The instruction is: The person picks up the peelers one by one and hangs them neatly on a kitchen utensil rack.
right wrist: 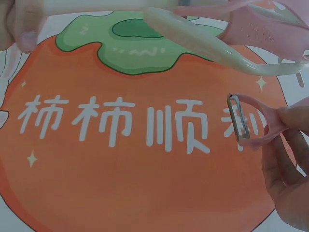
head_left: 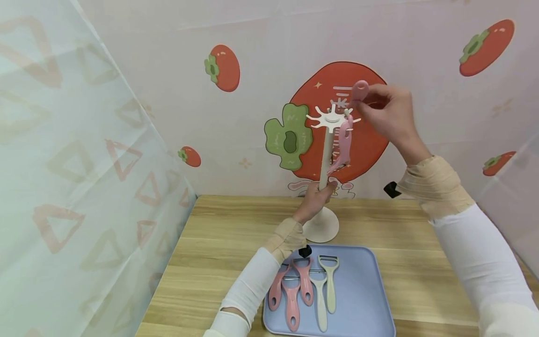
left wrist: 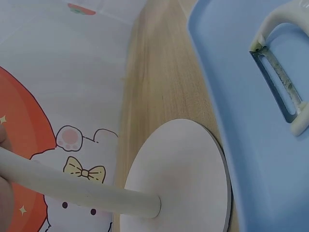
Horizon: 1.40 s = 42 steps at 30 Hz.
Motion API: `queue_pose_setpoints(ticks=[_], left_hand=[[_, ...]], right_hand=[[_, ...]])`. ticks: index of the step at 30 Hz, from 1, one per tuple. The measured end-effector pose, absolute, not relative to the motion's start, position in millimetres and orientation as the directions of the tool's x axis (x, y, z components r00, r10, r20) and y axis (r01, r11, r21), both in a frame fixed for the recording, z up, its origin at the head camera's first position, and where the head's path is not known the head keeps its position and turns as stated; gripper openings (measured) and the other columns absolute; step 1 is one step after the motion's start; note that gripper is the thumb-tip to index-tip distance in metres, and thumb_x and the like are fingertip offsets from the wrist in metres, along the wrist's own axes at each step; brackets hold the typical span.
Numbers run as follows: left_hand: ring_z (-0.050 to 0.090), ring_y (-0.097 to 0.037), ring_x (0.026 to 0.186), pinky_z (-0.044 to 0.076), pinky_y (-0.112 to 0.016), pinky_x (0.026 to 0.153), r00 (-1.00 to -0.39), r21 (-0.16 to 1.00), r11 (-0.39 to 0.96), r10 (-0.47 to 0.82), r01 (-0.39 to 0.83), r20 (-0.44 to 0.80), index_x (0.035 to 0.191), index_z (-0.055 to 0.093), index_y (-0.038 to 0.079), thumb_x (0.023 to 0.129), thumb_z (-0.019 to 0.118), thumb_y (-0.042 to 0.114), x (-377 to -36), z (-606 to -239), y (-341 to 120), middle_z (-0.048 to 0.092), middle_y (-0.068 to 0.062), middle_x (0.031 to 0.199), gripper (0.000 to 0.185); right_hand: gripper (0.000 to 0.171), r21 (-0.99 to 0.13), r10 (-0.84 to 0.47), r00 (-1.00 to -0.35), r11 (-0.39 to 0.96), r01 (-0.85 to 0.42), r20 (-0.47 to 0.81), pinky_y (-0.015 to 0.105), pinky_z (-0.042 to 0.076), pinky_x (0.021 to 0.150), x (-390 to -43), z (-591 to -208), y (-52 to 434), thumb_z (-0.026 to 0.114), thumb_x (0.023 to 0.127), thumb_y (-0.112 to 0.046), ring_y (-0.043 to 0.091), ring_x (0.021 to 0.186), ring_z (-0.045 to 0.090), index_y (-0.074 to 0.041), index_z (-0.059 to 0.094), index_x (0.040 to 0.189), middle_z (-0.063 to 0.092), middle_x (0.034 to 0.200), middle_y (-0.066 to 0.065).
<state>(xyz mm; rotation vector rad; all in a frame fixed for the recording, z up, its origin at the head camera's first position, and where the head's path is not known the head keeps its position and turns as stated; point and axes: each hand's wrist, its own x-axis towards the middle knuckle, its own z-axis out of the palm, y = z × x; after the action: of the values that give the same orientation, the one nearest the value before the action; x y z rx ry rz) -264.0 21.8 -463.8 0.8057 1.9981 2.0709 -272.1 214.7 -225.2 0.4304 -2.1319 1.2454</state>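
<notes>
My left hand (head_left: 315,200) grips the pole of a white stand (head_left: 332,119) with hooked arms at its top. A pink peeler (head_left: 345,140) hangs from the stand's right side; the right wrist view also shows a pale green peeler handle (right wrist: 203,41) beside it. My right hand (head_left: 389,110) pinches another pink peeler (head_left: 360,90) just above the hooks, apart from them in the right wrist view. Its handle end with the hole points up. In the right wrist view, the pinched peeler's blade end (right wrist: 236,121) juts out from my fingers (right wrist: 277,166).
On the wooden table (head_left: 223,243), a blue tray (head_left: 362,290) carries several pink and pale green peelers (head_left: 330,285). The stand's round base (head_left: 330,229) is just behind the tray. A wall sheet printed with persimmons (head_left: 225,68) closes off the back.
</notes>
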Motion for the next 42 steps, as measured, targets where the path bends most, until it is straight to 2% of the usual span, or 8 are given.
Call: queue_pose_setpoints(ticks=[10, 16, 20, 25, 30, 32, 37, 42], left_hand=[[0.029, -0.011, 0.051, 0.022, -0.028, 0.051, -0.851, 0.97, -0.085, 0.467, 0.23, 0.242, 0.067, 0.046, 0.014, 0.113, 0.056, 0.038, -262.6, -464.2, 19.3, 0.032, 0.008, 0.056, 0.052], [0.03, -0.01, 0.051, 0.023, -0.028, 0.051, -0.847, 0.965, -0.089, 0.465, 0.245, 0.258, 0.066, 0.045, 0.014, 0.113, 0.055, 0.038, -261.7, -462.8, 17.6, 0.032, 0.009, 0.056, 0.053], [0.031, -0.01, 0.051, 0.023, -0.027, 0.051, -0.845, 0.965, -0.083, 0.468, 0.25, 0.26, 0.068, 0.046, 0.015, 0.111, 0.057, 0.044, -261.9, -463.2, 18.1, 0.033, 0.01, 0.056, 0.054], [0.031, -0.01, 0.051, 0.023, -0.028, 0.051, -0.842, 0.961, -0.094, 0.467, 0.258, 0.272, 0.068, 0.047, 0.014, 0.112, 0.057, 0.042, -263.0, -465.3, 19.0, 0.033, 0.01, 0.056, 0.053], [0.03, -0.01, 0.051, 0.022, -0.028, 0.05, -0.841, 0.96, -0.093, 0.467, 0.263, 0.275, 0.068, 0.046, 0.014, 0.113, 0.056, 0.037, -263.0, -465.3, 19.9, 0.032, 0.009, 0.055, 0.052], [0.03, -0.01, 0.051, 0.022, -0.028, 0.051, -0.84, 0.96, -0.092, 0.469, 0.263, 0.275, 0.068, 0.046, 0.014, 0.113, 0.055, 0.036, -263.0, -465.3, 20.3, 0.032, 0.009, 0.055, 0.051], [0.03, -0.01, 0.05, 0.023, -0.028, 0.05, -0.839, 0.959, -0.09, 0.467, 0.269, 0.279, 0.066, 0.045, 0.014, 0.113, 0.055, 0.036, -263.7, -465.1, 21.1, 0.032, 0.008, 0.055, 0.053], [0.03, -0.011, 0.051, 0.023, -0.028, 0.051, -0.839, 0.958, -0.1, 0.465, 0.268, 0.283, 0.066, 0.043, 0.014, 0.113, 0.056, 0.033, -265.3, -464.3, 22.1, 0.032, 0.008, 0.056, 0.052]], right_hand=[[0.022, -0.72, -0.052, -0.818, 0.444, -0.533, 0.573, 0.014, 0.052, 0.073, -293.7, -203.6, 199.6, 0.086, 0.09, -0.009, 0.003, 0.073, 0.069, -0.001, 0.082, 0.109, 0.075, 0.08, -0.017], [0.017, -0.709, -0.19, -0.838, 0.459, -0.536, 0.511, 0.015, 0.055, 0.07, -300.4, -196.8, 193.2, 0.082, 0.095, -0.009, 0.006, 0.072, 0.072, 0.0, 0.081, 0.109, 0.08, 0.086, -0.007], [0.016, -0.742, -0.262, -0.859, 0.433, -0.511, 0.439, 0.017, 0.057, 0.067, -301.9, -196.4, 194.9, 0.079, 0.096, -0.005, 0.011, 0.073, 0.074, 0.001, 0.08, 0.111, 0.081, 0.087, -0.008], [0.021, -0.746, -0.273, -0.903, 0.51, -0.428, 0.332, 0.016, 0.053, 0.065, -300.5, -195.2, 198.6, 0.079, 0.098, -0.009, 0.003, 0.093, 0.074, -0.008, 0.082, 0.118, 0.08, 0.095, -0.018], [0.019, -0.739, -0.307, -0.894, 0.506, -0.444, 0.327, 0.011, 0.054, 0.085, -301.3, -197.7, 198.1, 0.078, 0.097, -0.004, 0.009, 0.139, 0.06, -0.006, 0.083, 0.116, 0.079, 0.096, -0.019], [0.02, -0.75, -0.313, -0.889, 0.483, -0.452, 0.334, 0.009, 0.052, 0.091, -302.0, -199.7, 197.8, 0.077, 0.096, 0.001, 0.017, 0.148, 0.054, -0.003, 0.082, 0.115, 0.08, 0.093, -0.017], [0.033, -0.741, -0.302, -0.877, 0.472, -0.478, 0.374, 0.01, 0.053, 0.075, -302.3, -207.9, 197.3, 0.067, 0.092, 0.017, 0.015, 0.141, 0.06, -0.001, 0.082, 0.115, 0.079, 0.091, -0.017], [0.032, -0.691, -0.271, -0.856, 0.506, -0.517, 0.441, 0.014, 0.045, 0.061, -300.7, -218.3, 199.0, 0.067, 0.093, 0.014, -0.002, 0.102, 0.07, -0.001, 0.081, 0.117, 0.079, 0.099, -0.016]])
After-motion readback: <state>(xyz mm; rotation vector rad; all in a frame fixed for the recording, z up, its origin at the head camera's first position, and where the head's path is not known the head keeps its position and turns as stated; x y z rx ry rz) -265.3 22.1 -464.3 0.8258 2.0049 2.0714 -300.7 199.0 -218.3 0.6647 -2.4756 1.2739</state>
